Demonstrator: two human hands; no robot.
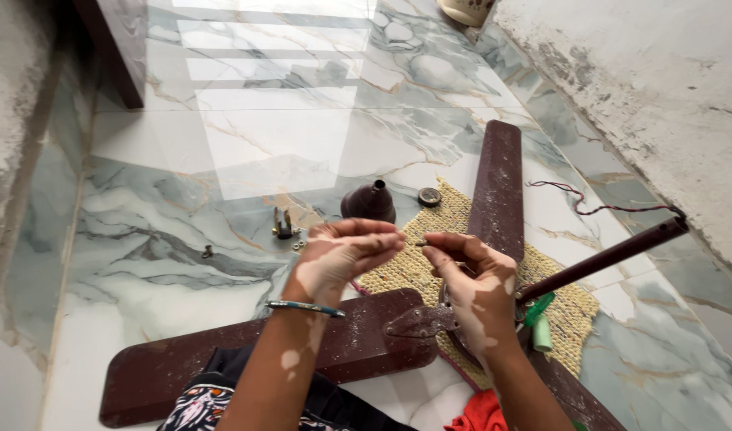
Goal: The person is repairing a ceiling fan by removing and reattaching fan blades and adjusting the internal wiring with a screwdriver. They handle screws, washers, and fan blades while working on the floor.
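The person's two hands met just above the hub of a dark brown ceiling fan (pixel 398 327) that lay on the marble floor (pixel 222 144). The left hand (pixel 342 255) had its fingers drawn together, tips pointing toward the other hand, and wore a thin bangle (pixel 304 307) at the wrist. The right hand (pixel 469 279) was pinched, thumb and forefinger closed on a small metal piece (pixel 421 242) — too small to tell whether a screw or a pin. Whether the left fingertips also touched that piece could not be told.

Under the fan's hub lay a woven yellow mat (pixel 441 219). One fan blade (pixel 497 187) ran from the hub away from the person, across the mat; another stretched from the hub toward the lower left, beneath the left forearm. The fan's down rod (pixel 613 255) slanted up from the hub to the right, with twisted wires (pixel 597 207) trailing from its far end. A green and white bit (pixel 540 323) sat just right of the hub.

Beyond the hub, at the mat's far edge, stood a dark cone-shaped canopy cover (pixel 369 203), and a small round cap (pixel 430 196) lay just beside it on the mat. Left of the canopy cover — off the mat — lay a small metal bracket (pixel 282 223) with a few loose screws (pixel 298 243) near it.
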